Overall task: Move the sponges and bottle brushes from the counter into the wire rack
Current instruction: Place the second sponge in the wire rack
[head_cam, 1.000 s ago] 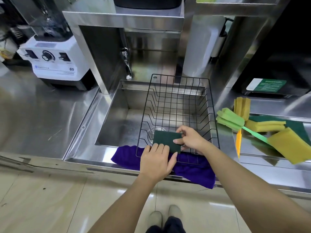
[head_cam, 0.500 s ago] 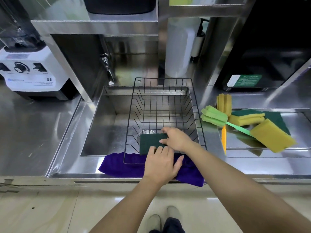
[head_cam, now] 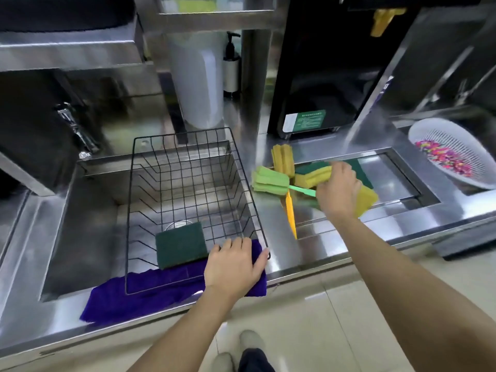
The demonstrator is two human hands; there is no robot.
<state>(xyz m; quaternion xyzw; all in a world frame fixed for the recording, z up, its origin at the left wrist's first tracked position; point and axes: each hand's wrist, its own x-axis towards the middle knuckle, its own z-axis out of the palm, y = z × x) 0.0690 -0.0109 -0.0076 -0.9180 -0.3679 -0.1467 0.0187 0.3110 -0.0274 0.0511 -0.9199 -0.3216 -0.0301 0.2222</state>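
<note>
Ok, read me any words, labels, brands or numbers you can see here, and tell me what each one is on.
Nothing can be read.
Green and white label on the black appliance: print too small and blurred.
Marking on the slanted steel panel: too blurred.

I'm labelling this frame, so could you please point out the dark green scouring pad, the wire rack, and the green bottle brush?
dark green scouring pad (head_cam: pixel 181 244): head view, middle of its top face.
wire rack (head_cam: pixel 182 134): head view, far rim wire.
green bottle brush (head_cam: pixel 269 181): head view, its sponge head.
</note>
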